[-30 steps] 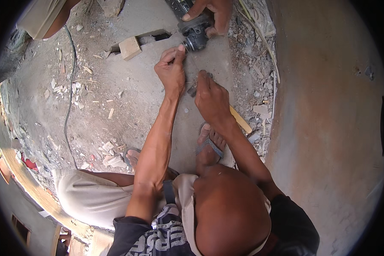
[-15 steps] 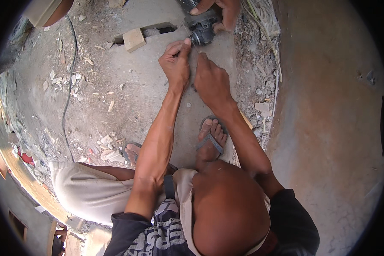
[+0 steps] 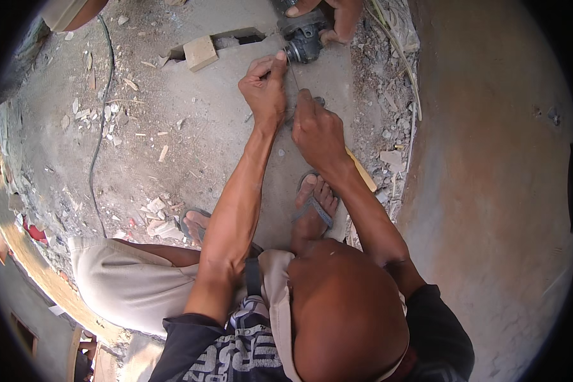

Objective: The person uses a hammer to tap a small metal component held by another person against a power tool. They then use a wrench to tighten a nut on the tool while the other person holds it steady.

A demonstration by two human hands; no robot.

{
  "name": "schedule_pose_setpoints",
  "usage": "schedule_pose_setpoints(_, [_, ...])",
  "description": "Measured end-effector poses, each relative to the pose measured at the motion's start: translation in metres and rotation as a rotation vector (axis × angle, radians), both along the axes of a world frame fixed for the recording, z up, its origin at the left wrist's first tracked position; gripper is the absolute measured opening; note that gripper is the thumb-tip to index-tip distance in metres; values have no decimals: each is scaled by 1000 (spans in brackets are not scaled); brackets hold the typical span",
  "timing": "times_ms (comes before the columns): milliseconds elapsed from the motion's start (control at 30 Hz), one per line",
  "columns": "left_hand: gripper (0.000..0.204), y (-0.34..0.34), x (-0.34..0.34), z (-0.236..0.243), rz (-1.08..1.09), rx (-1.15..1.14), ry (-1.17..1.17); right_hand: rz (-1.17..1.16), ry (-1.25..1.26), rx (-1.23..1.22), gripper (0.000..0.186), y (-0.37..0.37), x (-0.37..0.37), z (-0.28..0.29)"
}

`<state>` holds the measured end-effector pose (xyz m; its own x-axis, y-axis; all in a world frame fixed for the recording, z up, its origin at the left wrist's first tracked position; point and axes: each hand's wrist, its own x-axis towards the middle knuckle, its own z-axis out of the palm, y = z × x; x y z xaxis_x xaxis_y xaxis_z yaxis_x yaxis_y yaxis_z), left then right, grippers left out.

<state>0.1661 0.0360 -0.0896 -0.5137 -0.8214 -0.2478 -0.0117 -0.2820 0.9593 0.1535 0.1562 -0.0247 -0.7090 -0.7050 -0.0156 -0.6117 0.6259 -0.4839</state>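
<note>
At the top, a black angle grinder (image 3: pixel 302 44) is gripped by another person's hand (image 3: pixel 340 22). My left hand (image 3: pixel 263 89) is closed in a pinch, thumb and fingertips against the grinder's spindle end; anything between them is hidden. Just below and to the right, my right hand (image 3: pixel 318 130) is curled shut. A thin straight piece (image 3: pixel 295 79), like a wire or thin rod, runs from the spindle end towards its fingertips; its kind is unclear. Partly hidden under the right hand lies a dark object, and a yellow strip (image 3: pixel 361 170) sticks out beside the wrist.
A pale wooden block (image 3: pixel 200 53) rests over a slot in the concrete. The black cable (image 3: pixel 108 95) runs down the left. Rubble (image 3: pixel 393 162) lines the slab's right side, with chips scattered left. My sandalled feet (image 3: pixel 315 204) stand below my hands. Another person's knee (image 3: pixel 73 13) shows top left.
My right hand has drawn slightly down and away from the grinder, showing more of the thin piece and the yellow strip. My left hand stays at the spindle end.
</note>
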Motion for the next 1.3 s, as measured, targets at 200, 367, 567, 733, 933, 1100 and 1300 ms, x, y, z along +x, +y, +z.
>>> schedule_pose_setpoints(200, [21, -2, -7, 1, 11, 11, 4, 4, 7, 16, 35, -8, -8, -1])
schedule_pose_setpoints(367, [20, -4, -3, 0, 1, 27, 10, -4, -12, 18, 35, -13, -7, -4])
schedule_pose_setpoints(567, [24, -2, -4, -1, -11, 3, 7, 0, -28, -42, 36, -21, -22, -11])
schedule_pose_setpoints(733, [21, -2, 2, 0, 1, -6, -7, -46, 11, -78, 26, -1, 12, -3])
schedule_pose_setpoints(933, [20, -3, -3, -3, 14, 71, 37, 1, -12, -58, 27, -30, -24, -13])
schedule_pose_setpoints(1100, [23, -2, -3, -4, -6, 48, -12, -24, 58, -52, 32, -7, -6, -17])
schedule_pose_setpoints(1300, [23, -10, -7, -2, -10, 4, 8, 10, 30, -48, 36, -8, -10, -16])
